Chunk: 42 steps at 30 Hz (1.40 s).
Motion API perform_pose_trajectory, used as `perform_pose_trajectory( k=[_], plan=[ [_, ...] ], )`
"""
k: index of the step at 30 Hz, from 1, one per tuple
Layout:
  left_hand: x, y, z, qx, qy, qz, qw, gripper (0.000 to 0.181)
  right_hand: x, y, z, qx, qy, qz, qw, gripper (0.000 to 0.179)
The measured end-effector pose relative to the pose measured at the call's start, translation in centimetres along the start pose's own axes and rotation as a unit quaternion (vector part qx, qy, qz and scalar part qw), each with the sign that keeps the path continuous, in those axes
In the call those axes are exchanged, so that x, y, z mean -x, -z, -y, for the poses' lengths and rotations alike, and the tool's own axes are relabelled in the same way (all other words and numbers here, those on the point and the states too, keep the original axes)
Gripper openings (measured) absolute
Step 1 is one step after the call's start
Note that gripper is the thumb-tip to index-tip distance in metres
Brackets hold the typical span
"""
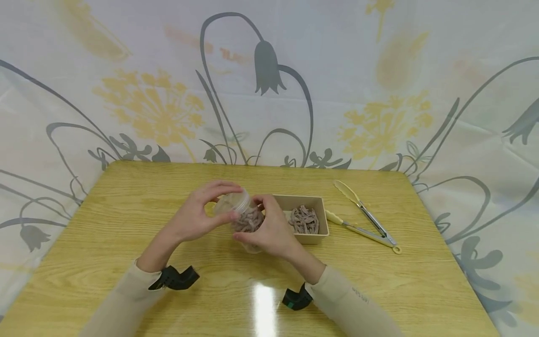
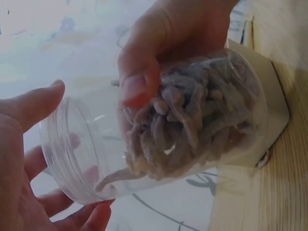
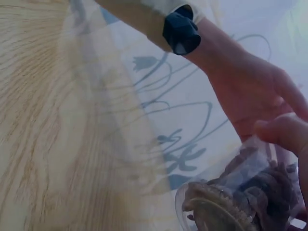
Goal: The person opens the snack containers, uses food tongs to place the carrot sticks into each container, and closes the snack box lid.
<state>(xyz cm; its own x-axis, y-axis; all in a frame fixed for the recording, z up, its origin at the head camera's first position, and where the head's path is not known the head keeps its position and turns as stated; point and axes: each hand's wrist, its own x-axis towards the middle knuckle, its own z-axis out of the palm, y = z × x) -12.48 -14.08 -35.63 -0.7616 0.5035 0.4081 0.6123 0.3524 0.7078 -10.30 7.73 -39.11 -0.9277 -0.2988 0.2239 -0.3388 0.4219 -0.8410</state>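
Both hands hold a clear plastic jar (image 1: 248, 220) that leans over above the table. Grey-brown, strip-like pieces (image 2: 178, 125) fill much of the jar; one strip lies near its ridged end (image 2: 72, 149). My left hand (image 1: 195, 215) grips that ridged end, thumb on one side and fingers round the other. My right hand (image 1: 275, 229) grips the jar's body, with its thumb (image 2: 137, 89) across the wall. Right beside the right hand stands a beige rectangular box (image 1: 323, 220). Inside it lies a heap of similar strips (image 1: 305, 220).
Tongs (image 1: 370, 217) with pale yellow tips lie spread on the wooden table (image 1: 147, 187), to the right of the box. A patterned cloth (image 1: 269, 117) with grey and yellow flowers hangs behind the table and along its sides.
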Motion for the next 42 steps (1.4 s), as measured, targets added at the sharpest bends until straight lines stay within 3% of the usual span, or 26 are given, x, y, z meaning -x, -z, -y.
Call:
perform_pose_trajectory(
  k=[4, 8, 12, 15, 17, 19, 23, 25, 27, 32, 37, 39, 42],
  plan=[
    [0.0, -0.2, -0.4, -0.002, 0.018, -0.006, 0.9998, 0.043, 0.2, -0.7, 0.2, 0.007, 0.016, -0.027, 0.9995, 0.074],
    [0.0, -0.5, -1.1, -0.028, 0.082, -0.017, 0.9961, 0.044, 0.5, -1.7, 0.4, 0.031, 0.028, -0.068, 0.9968, 0.072],
    [-0.3, -1.0, -1.9, -0.085, 0.158, -0.030, 0.9832, 0.050, 0.5, -2.8, 0.7, 0.094, 0.047, -0.119, 0.9873, 0.074],
    [-0.5, -1.5, -2.3, -0.121, 0.190, -0.049, 0.9731, 0.051, 0.4, -3.3, 0.7, 0.141, 0.051, -0.152, 0.9770, 0.073],
    [-0.5, -1.7, -2.5, -0.134, 0.187, -0.060, 0.9712, 0.049, 0.4, -3.3, 0.7, 0.157, 0.047, -0.162, 0.9731, 0.074],
    [-0.3, -1.8, -2.3, -0.124, 0.169, -0.063, 0.9758, 0.047, 0.4, -3.2, 0.6, 0.153, 0.039, -0.161, 0.9742, 0.075],
    [0.0, -1.3, -1.0, 0.011, 0.120, -0.018, 0.9925, 0.040, 0.5, -3.0, 0.4, 0.103, 0.017, -0.133, 0.9855, 0.078],
    [0.1, -1.1, -0.4, 0.083, 0.115, 0.000, 0.9899, 0.037, 0.6, -3.0, 0.4, 0.082, 0.009, -0.124, 0.9888, 0.079],
    [0.2, -1.1, -0.3, 0.108, 0.119, 0.001, 0.9871, 0.035, 0.6, -3.0, 0.4, 0.075, 0.007, -0.120, 0.9899, 0.078],
    [0.0, -1.7, -1.4, 0.029, 0.162, -0.036, 0.9857, 0.039, 0.6, -3.3, 0.4, 0.074, 0.016, -0.131, 0.9885, 0.074],
    [-0.7, -2.5, -2.2, -0.077, 0.209, -0.061, 0.9731, 0.052, 0.5, -4.0, 0.1, 0.104, 0.052, -0.144, 0.9826, 0.067],
    [-0.9, -2.6, -2.2, -0.097, 0.216, -0.064, 0.9696, 0.058, 0.3, -4.2, -0.1, 0.113, 0.064, -0.150, 0.9800, 0.065],
    [-1.1, -2.5, -1.6, -0.083, 0.200, -0.059, 0.9746, 0.058, -0.2, -4.4, -0.3, 0.120, 0.074, -0.167, 0.9759, 0.066]
  ],
)
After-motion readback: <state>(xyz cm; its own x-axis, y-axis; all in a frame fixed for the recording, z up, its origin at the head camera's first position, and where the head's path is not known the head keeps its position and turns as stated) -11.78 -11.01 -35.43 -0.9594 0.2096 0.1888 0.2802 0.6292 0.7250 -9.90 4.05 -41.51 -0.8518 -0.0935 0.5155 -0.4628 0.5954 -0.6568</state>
